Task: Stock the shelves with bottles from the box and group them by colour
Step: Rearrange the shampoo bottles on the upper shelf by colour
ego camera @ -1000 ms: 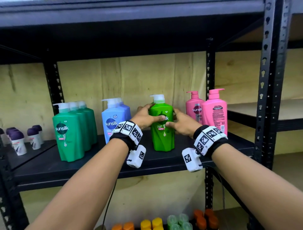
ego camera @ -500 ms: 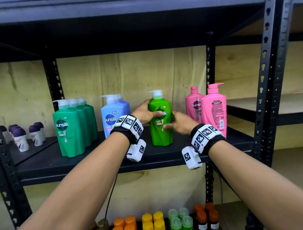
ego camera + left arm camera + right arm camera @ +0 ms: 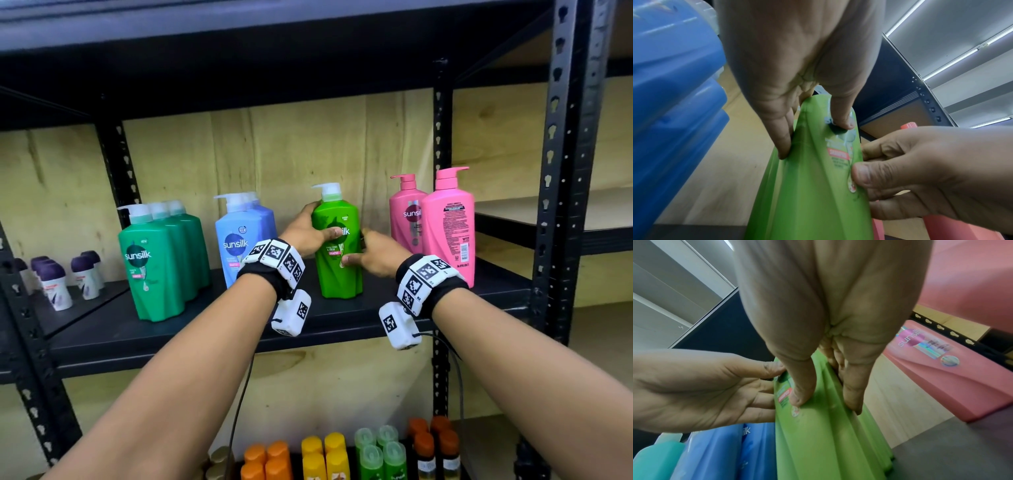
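A: Start at the fingers (image 3: pixel 784 141) of the left hand (image 3: pixel 306 236): they're wrapped round the upper body of the light green bottle (image 3: pixel 337 246), thumb across the label.

B: And the right hand (image 3: pixel 375 255) pinches lower down on the other side, thumb on the front, fingers behind. Both hands are grasping it.

A: The bottle stands upright on the shelf (image 3: pixel 219 329), long axis vertical, pump on top, directly ahead of both palms and between them.

B: Left hand sits higher and reaches further back; the right is nearer the base.

A: Neighbours: the blue bottles (image 3: pixel 243 240) just to the left, the pink bottles (image 3: pixel 435 222) to the right, with a gap on each side. The dark green bottles (image 3: pixel 157 260) are further left.

B: Against a second ago? Same two-handed grip, bottle in the same gap. The view has tipped down, though, so the small bottles (image 3: pixel 342 455) below show more.

A: I'd judge this is final squaring-up before letting go.
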